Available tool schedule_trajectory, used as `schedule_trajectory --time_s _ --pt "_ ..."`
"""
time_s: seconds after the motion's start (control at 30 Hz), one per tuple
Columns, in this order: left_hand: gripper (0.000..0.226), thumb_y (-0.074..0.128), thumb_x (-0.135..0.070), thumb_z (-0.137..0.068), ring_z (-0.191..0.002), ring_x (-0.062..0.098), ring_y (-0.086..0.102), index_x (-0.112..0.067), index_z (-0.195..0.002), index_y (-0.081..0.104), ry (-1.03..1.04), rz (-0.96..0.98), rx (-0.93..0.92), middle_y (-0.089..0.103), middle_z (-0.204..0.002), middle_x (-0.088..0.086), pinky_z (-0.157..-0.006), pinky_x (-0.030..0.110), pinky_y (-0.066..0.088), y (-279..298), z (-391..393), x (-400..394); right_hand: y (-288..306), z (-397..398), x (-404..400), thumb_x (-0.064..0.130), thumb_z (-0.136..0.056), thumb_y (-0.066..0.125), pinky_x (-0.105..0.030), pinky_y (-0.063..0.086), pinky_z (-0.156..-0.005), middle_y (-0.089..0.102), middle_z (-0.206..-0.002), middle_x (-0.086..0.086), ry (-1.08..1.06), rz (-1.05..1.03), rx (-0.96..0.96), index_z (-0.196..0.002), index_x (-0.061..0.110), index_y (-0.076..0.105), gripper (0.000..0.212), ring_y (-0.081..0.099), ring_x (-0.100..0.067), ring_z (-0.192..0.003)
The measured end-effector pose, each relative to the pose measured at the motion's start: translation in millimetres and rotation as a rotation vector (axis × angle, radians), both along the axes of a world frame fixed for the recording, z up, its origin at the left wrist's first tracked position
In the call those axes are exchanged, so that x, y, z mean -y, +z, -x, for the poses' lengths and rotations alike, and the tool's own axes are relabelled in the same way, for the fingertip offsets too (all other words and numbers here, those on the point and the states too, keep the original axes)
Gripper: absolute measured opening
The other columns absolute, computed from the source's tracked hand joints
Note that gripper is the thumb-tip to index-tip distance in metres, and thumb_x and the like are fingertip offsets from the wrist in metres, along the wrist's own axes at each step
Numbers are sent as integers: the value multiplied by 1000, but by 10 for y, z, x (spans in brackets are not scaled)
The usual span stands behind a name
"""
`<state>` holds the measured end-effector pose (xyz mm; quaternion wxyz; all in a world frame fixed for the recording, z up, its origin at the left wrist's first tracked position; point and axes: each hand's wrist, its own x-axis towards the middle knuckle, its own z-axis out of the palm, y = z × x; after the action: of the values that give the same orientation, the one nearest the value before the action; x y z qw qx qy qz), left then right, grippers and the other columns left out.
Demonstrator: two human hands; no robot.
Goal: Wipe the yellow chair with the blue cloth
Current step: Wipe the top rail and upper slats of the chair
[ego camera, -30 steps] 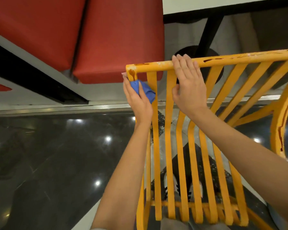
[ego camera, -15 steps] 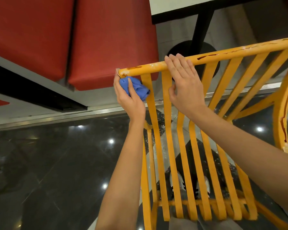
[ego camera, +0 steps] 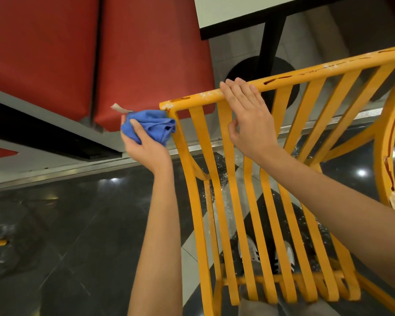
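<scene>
A left hand (ego camera: 146,144) grips a bunched blue cloth (ego camera: 155,127), pressed against the yellow chair's (ego camera: 255,224) upper left corner. The right hand (ego camera: 249,119) curls over the top rail, seemingly gripping it. Red seats (ego camera: 78,53) stand behind.

cloth (ego camera: 149,127) touches chair (ego camera: 198,142) at its left corner; seats (ego camera: 100,53) behind, table (ego camera: 249,14) right of them.

Single view: head-worn wide-angle camera, facing forward and steeply down. Close range, arm's length above both hands. Field covers yellow chair (ego camera: 255,201) backrest slats, dark polished floor (ego camera: 66,224) below, red bench seat (ego camera: 100,53) beyond.
</scene>
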<state>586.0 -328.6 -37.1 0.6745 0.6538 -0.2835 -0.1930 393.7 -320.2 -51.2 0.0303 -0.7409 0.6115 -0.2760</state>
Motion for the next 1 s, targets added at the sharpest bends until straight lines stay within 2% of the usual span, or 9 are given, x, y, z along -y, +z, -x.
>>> schedule_trajectory --time_s 0.17,0.3,0.4,0.47,0.57,0.63,0.73,0.83,1.0 --pt "41 51 -18 -101 -121 -4 50 -2 -138 49 90 95 158 55 -135 -2 -100 9 38 195 -110 76 3 -33 -2 -1 -85 57 -40 13 -123 33 -156 -6 -16 7 37 -151 10 30 73 21 -21 -148" --pt "50 53 -17 -100 -139 13 40 0 -145 38 -272 59 377 42 -150 7 -114 25 33 77 187 88 7 -32 -9 0 -85 56 -41 14 -123 33 -156 -6 -10 9 44 -151 10 31 72 22 -21 -147" --pt "68 52 -33 -100 -145 21 31 -8 -154 19 -495 -39 338 32 -157 13 -118 35 28 -61 239 48 -1 -29 -7 0 -84 56 -40 13 -123 33 -156 -5 -9 6 35 -151 10 30 73 22 -20 -148" --pt "72 42 -47 -100 -141 25 38 -11 -155 14 -533 -73 300 39 -152 18 -116 35 33 -130 132 45 -7 -33 2 0 -84 56 -39 13 -123 33 -156 -5 -12 14 43 -151 10 30 73 22 -21 -147" --pt "73 36 -54 -100 -135 16 45 -3 -151 25 -583 -76 294 47 -147 12 -114 34 36 -150 34 57 -22 -48 2 1 -84 56 -38 11 -123 34 -155 -5 -17 24 66 -151 10 31 71 23 -21 -147" --pt "66 38 -47 -101 -138 20 41 -1 -148 31 -601 -91 373 44 -148 12 -115 36 33 -156 60 92 -20 -41 4 2 -84 56 -37 11 -123 35 -155 -5 -17 25 65 -150 10 32 71 23 -21 -147" --pt "51 38 -39 -103 -142 28 34 -4 -140 44 -547 -95 702 47 -146 12 -118 40 28 -137 145 196 -15 -16 18 4 -84 56 -37 12 -123 35 -155 -5 -4 14 28 -151 11 32 71 23 -20 -147" --pt "43 44 -37 -100 -132 29 48 -6 -126 59 -446 -83 1086 62 -128 7 -114 47 29 -114 384 271 -7 -13 16 5 -84 57 -38 13 -123 37 -154 -5 -14 7 7 -150 11 33 70 25 -21 -146" --pt "38 49 -27 -98 -127 25 52 -7 -129 58 -490 -56 1220 62 -128 6 -116 45 27 -146 480 234 31 75 27 12 -89 52 -40 13 -123 38 -153 -4 7 11 -107 -150 13 33 64 27 -21 -146"
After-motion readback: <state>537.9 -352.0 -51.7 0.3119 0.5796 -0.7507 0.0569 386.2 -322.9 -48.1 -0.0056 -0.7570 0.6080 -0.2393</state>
